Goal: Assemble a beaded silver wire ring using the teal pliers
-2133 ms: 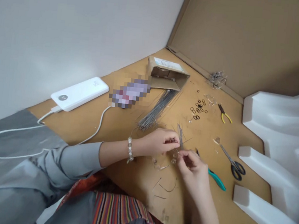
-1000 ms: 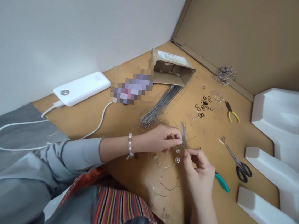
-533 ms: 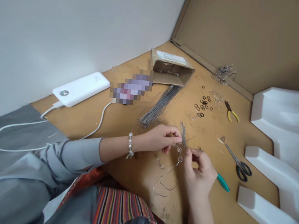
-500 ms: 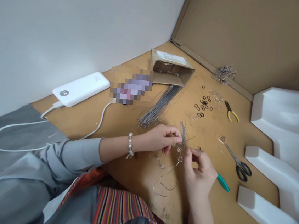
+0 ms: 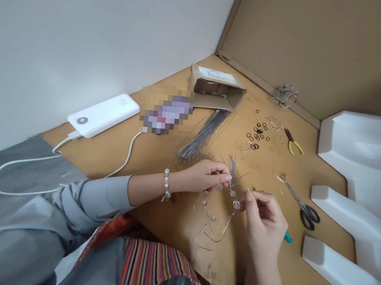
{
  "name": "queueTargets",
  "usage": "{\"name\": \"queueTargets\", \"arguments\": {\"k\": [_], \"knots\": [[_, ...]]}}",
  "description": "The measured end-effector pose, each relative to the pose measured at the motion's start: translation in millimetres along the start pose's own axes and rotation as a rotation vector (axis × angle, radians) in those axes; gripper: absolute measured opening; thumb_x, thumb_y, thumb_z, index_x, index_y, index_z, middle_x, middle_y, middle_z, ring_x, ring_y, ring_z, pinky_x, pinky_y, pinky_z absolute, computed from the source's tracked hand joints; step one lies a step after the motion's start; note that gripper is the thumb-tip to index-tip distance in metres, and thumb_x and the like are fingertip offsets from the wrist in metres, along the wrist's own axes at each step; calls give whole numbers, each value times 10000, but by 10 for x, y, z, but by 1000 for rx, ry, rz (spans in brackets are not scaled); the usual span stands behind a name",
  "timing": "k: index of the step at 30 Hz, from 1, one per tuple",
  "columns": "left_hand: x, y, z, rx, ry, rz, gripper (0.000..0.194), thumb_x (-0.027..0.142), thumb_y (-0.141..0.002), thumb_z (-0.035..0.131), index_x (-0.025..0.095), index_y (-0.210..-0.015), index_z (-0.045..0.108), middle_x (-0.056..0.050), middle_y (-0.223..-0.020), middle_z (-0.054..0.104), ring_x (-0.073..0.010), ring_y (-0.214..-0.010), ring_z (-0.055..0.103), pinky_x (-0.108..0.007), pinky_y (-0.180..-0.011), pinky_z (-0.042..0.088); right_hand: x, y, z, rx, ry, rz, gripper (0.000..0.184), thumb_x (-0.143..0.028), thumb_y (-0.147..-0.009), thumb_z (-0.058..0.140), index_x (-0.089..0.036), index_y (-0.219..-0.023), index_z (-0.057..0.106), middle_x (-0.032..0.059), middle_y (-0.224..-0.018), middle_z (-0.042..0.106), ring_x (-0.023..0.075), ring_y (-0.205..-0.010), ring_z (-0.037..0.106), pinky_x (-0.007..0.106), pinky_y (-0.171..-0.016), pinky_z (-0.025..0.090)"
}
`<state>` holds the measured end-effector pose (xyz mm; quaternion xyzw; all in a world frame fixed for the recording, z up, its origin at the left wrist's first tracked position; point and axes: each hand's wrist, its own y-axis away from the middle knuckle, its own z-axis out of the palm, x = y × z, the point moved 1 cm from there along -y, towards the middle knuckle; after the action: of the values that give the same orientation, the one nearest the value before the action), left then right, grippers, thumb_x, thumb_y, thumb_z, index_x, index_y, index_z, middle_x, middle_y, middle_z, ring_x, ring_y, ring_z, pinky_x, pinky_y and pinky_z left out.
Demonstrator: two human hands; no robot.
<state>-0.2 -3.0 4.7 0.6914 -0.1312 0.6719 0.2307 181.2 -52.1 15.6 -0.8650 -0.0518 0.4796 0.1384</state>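
My left hand is closed in a pinch on a beaded wire. Clear round beads hang from it in a loose loop below the fingers. To the right, my right hand has thumb and forefinger pressed together on a thin wire, whose fine tip shows at the fingertips. A small bunch of straight grey wires lies just beyond the hands. Under the beads, bent pieces of wire rest on the table. The green handle of a tool is partly hidden by my right hand.
A bundle of grey wires lies before an open cardboard box. Dark rings, yellow-handled pliers and scissors are to the right, beside white foam. A white power bank sits at left, cabled to a blurred device.
My right hand has moved right, away from my left hand, still pinched. The hanging beads have shifted a little downward and right. My left hand has stayed nearly in place.
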Motion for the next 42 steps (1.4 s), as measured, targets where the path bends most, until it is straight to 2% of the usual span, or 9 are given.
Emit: {"name": "queueTargets", "arguments": {"k": [2,5,10,19,25,28,31,35,42], "knots": [[-4,-4,2,-16,18,10,223,304,-886,477,127,-785,567,10,-733,604,-22,-408,479,-147,-410,397,11,0,-7,11,18,-9,79,-247,-827,610,-199,-766,595,-27,-599,581,119,-546,554,246,-545,452],[-5,-1,-2,-12,9,28,235,312,-889,466,125,-779,557,-3,-764,623,-29,-423,502,-152,-420,410,-11,-8,13,19,167,-154,73,-215,-822,601,-198,-751,597,-21,-615,594,110,-536,549,242,-554,456],[-4,25,0,18,-183,71,231,295,-893,460,135,-780,582,27,-699,599,-29,-412,515,-140,-418,377,-63,-15,76,-65,298,-348,102,-115,-808,564,-203,-842,601,-21,-695,614,94,-575,548,221,-591,461],[-32,19,8,43,-328,165,247,273,-909,458,144,-768,615,59,-559,530,-34,-424,518,-145,-496,386,-72,-11,127,-275,250,-344,149,-131,-850,543,-197,-940,641,-7,-720,618,97,-573,536,223,-568,445],[-30,24,1,76,-350,191,258,309,-906,473,141,-774,617,34,-688,567,-28,-453,509,-161,-511,385,-47,-32,95,-251,178,-235,109,-196,-858,583,-192,-919,674,-7,-697,652,97,-574,582,215,-577,467],[-49,13,7,96,-400,256,238,289,-902,485,146,-780,631,19,-688,583,-71,-586,544,-182,-602,409,-33,-16,122,-200,201,-198,102,-209,-860,579,-189,-877,677,-14,-651,657,98,-527,578,217,-552,467],[-73,-4,8,130,-437,316,209,260,-893,507,147,-778,640,-1,-738,625,-103,-731,561,-202,-693,412,-41,13,166,-129,263,-240,99,-209,-851,584,-180,-824,675,-8,-631,664,100,-504,572,219,-535,462],[-82,-13,-1,159,-437,318,205,248,-892,513,150,-777,651,0,-744,638,-100,-722,554,-207,-693,408,-39,40,202,-65,304,-269,107,-217,-855,576,-178,-831,672,2,-648,680,106,-513,587,222,-543,466],[-84,5,26,161,-453,372,179,218,-891,517,146,-798,653,-16,-795,658,-108,-774,576,-217,-741,423,3,25,239,-79,371,-313,127,-213,-863,551,-179,-806,659,-8,-619,658,91,-488,560,205,-528,442]]}}
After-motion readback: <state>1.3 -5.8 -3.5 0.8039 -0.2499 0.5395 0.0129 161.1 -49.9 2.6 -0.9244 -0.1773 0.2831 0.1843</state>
